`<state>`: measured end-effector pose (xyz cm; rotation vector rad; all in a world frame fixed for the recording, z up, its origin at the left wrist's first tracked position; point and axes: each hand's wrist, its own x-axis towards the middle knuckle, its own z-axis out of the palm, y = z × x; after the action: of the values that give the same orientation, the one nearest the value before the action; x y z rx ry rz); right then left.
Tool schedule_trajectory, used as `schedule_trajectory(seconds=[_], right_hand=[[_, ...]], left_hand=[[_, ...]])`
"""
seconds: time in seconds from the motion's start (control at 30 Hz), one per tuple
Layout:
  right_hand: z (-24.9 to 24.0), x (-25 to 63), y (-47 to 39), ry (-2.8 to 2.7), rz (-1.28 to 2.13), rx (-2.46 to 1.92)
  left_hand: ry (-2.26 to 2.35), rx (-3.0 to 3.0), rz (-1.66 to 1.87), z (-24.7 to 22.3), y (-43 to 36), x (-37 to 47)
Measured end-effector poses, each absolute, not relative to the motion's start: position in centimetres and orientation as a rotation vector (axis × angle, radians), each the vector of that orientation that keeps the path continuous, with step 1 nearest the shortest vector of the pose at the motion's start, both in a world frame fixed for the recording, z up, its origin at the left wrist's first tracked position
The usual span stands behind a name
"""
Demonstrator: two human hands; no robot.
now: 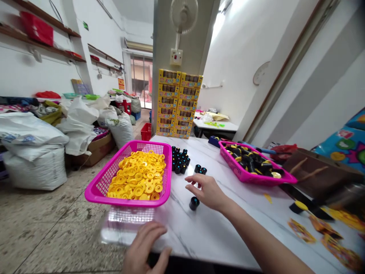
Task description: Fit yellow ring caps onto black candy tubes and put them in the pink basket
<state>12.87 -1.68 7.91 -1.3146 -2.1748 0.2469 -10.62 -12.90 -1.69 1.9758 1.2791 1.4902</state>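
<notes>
My right hand (205, 190) reaches over the white marbled table with its fingers apart and nothing in them. Just below its fingers stands a single black cylindrical part (194, 203) with a blue dot on top. Beyond the fingertips is a small group of the same black parts (200, 169), partly hidden by the hand. A larger cluster of black parts (179, 160) stands beside a pink basket (167, 190) full of yellow ring-shaped pieces (137, 176). My left hand (146, 247) is at the near table edge, thumb and fingers apart, holding nothing.
Right of centre, another pink basket (242, 176) holds black and yellow parts. Stacked yellow boxes (178, 102) stand at the table's far end against a pillar. Yellow wrappers (302, 230) lie at the right. White sacks (34, 152) stand on the floor to the left.
</notes>
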Motion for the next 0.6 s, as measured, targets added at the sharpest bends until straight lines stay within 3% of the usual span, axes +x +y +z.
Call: schedule_trajectory(seconds=[0.13, 0.43, 0.6], right_hand=[[5.9, 13.6, -2.7, -2.17, 0.288, -1.488], [4.4, 15.0, -3.8, -2.008, 0.777, -1.371], [7.4, 15.1, -1.2, -2.062, 0.491, -1.36]], left_hand=[[1.224, 2.06, 1.116, -1.0, -10.6, -8.3], [1.181, 1.99, 0.902, 1.0, -3.6, -2.8], [1.223, 1.961, 0.879, 0.9, -3.1, -2.2]])
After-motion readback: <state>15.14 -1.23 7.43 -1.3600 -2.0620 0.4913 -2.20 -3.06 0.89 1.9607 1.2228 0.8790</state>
